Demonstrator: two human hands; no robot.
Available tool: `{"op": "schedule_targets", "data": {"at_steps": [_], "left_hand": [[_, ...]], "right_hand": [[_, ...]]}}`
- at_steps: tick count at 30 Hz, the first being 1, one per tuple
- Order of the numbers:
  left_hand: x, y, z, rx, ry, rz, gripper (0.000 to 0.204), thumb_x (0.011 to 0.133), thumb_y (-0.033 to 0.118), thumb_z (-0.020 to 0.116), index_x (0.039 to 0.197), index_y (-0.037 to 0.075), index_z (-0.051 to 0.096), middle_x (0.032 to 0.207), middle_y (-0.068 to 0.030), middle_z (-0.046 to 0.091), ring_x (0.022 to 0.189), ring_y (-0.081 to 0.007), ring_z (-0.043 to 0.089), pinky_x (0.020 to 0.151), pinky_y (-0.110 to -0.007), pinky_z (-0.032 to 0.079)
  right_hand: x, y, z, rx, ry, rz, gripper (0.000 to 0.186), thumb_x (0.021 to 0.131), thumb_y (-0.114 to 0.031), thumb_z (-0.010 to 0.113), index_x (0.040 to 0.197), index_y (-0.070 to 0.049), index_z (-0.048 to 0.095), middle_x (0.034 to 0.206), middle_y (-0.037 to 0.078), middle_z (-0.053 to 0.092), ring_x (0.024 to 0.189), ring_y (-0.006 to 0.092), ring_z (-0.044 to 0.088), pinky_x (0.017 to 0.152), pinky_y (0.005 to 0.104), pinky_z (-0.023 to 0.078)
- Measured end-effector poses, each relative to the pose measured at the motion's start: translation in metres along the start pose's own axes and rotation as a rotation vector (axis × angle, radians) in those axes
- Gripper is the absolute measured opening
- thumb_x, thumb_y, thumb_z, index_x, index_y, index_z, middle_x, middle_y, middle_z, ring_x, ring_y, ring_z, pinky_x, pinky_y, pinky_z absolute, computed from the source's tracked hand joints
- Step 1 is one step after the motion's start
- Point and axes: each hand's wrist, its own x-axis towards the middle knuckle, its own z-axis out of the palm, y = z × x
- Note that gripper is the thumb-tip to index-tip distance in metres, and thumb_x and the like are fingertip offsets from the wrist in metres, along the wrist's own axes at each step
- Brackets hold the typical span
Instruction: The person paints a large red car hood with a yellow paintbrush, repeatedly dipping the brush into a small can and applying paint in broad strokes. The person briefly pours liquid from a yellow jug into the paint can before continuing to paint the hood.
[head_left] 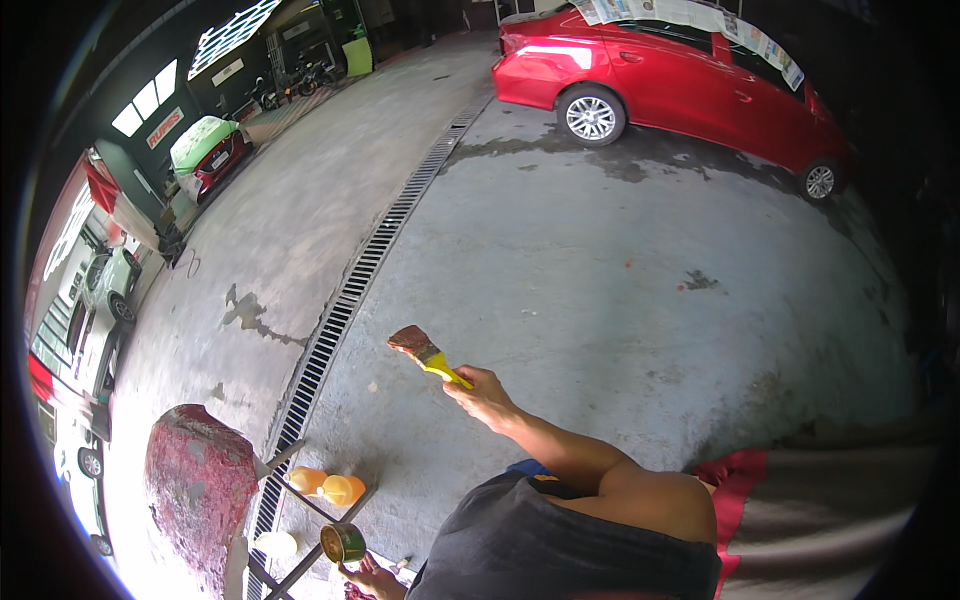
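My right hand [483,398] grips the yellow handle of a paintbrush [425,352], held out in front of me over the floor. Reddish-brown bristles point up and to the left. Low in the picture, my left hand [372,580] is closed around the lower side of a small round can [342,543], open at the top and brownish inside. Part of that hand is cut off by the lower edge. To the left of the can stands a curved panel [200,490], mottled red and grey, beside crossed dark metal bars [318,540]. The brush is apart from both panel and can.
Two containers of orange liquid [343,490] stand beyond the bars, near a pale round object [275,545]. A slotted floor drain [370,265] runs diagonally across the concrete. A red car [670,85] with newspaper on it stands far right; other cars stand left.
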Motion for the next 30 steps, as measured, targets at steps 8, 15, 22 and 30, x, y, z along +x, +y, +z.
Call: {"op": "schedule_targets", "data": {"at_steps": [8,15,22,30], "left_hand": [[0.003,-0.006,0.019,0.009,-0.044,-0.017,0.081,0.087,0.048,0.074,0.143,-0.003,0.044,0.135,-0.0289,0.048,0.131,-0.0387,0.049,0.113,-0.049,0.042],[0.007,-0.012,0.021,-0.001,-0.073,-0.032,0.081,0.087,0.048,0.073,0.144,-0.003,0.044,0.136,-0.0290,0.047,0.132,-0.0386,0.049,0.113,-0.049,0.041],[0.000,-0.020,0.015,0.017,-0.117,-0.030,0.084,0.087,0.049,0.073,0.147,-0.001,0.041,0.140,-0.0298,0.042,0.135,-0.0382,0.045,0.115,-0.048,0.039],[-0.061,-0.011,0.029,0.104,-0.199,0.087,0.067,0.096,0.048,0.062,0.149,0.011,0.043,0.137,-0.0241,0.046,0.133,-0.0358,0.047,0.116,-0.046,0.038]], "right_hand": [[-0.014,0.013,-0.016,0.012,0.029,-0.051,0.017,0.098,-0.026,0.070,0.100,-0.009,0.065,0.073,-0.006,0.050,0.060,0.0018,0.042,0.049,0.0209,0.033],[-0.021,0.018,-0.024,-0.001,0.001,-0.074,0.019,0.098,-0.026,0.071,0.102,-0.008,0.065,0.074,-0.006,0.051,0.061,0.0021,0.043,0.050,0.0211,0.034],[-0.027,0.014,-0.026,-0.059,-0.015,-0.073,0.021,0.098,-0.027,0.070,0.104,-0.008,0.066,0.075,-0.006,0.052,0.062,0.0025,0.044,0.050,0.0211,0.034],[-0.031,0.007,-0.023,-0.075,-0.025,-0.067,0.020,0.097,-0.027,0.070,0.101,-0.008,0.066,0.074,-0.006,0.052,0.062,0.0027,0.044,0.051,0.0212,0.034]]}}
